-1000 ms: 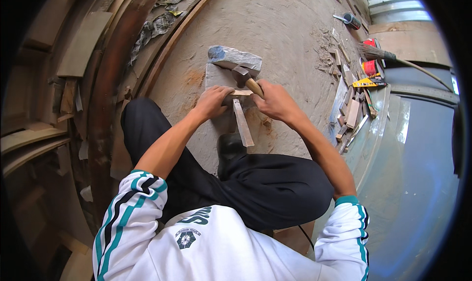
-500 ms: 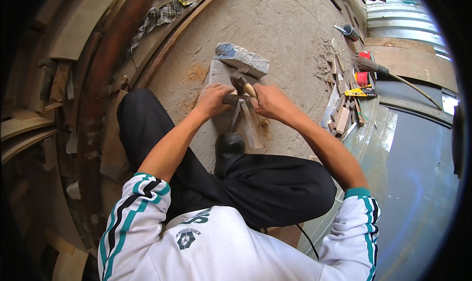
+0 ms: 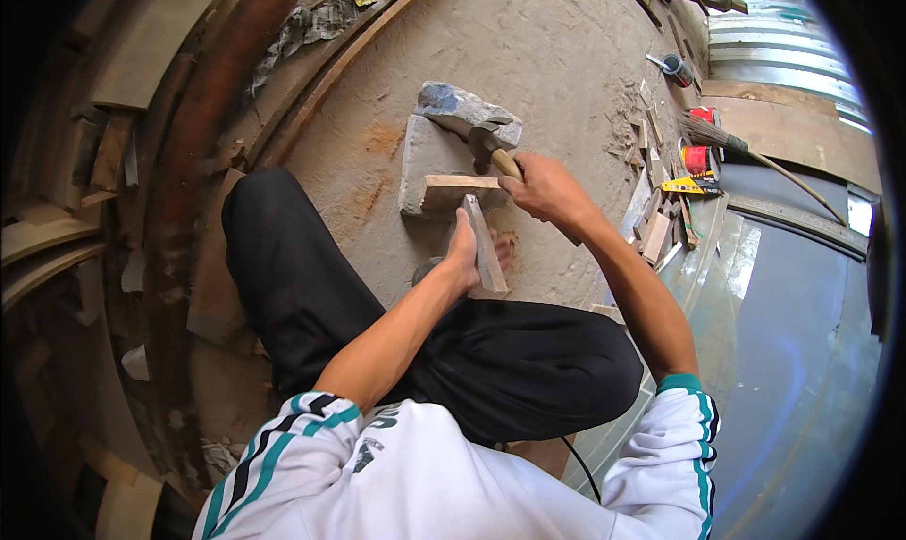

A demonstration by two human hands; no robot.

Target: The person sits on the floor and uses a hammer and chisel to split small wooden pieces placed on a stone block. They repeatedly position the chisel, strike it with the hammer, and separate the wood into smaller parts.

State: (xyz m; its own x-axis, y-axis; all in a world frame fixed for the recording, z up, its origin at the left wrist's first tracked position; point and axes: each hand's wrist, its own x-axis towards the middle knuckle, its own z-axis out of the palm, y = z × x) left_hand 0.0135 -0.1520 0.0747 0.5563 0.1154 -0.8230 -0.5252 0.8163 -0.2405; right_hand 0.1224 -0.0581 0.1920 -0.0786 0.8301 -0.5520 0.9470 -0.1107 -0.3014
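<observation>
In my right hand (image 3: pixel 549 195) is a hammer (image 3: pixel 508 165), its dark head over the far side of a pale concrete block (image 3: pixel 412 167). My fingers there are close to the right end of a short wooden block (image 3: pixel 461 193), which lies across the concrete. A narrow wooden strip (image 3: pixel 488 252) slants from the wooden block toward me. My left hand (image 3: pixel 462 252) is around this strip, thumb on its left side and blurred fingers showing past its right side. The palm is partly hidden beneath the strip.
A rough stone (image 3: pixel 467 106) with a bluish patch sits behind the concrete block. Wood offcuts (image 3: pixel 656 228), a yellow-handled saw (image 3: pixel 692 185), a broom (image 3: pixel 717 132) and cans (image 3: pixel 676 68) lie at the right. Boards (image 3: pixel 156 49) line the left; my bent legs (image 3: pixel 528 361) are close below.
My left hand has left the wooden block's left end and come nearer, around the strip. My right hand and the hammer have shifted right, and more of the wooden block shows.
</observation>
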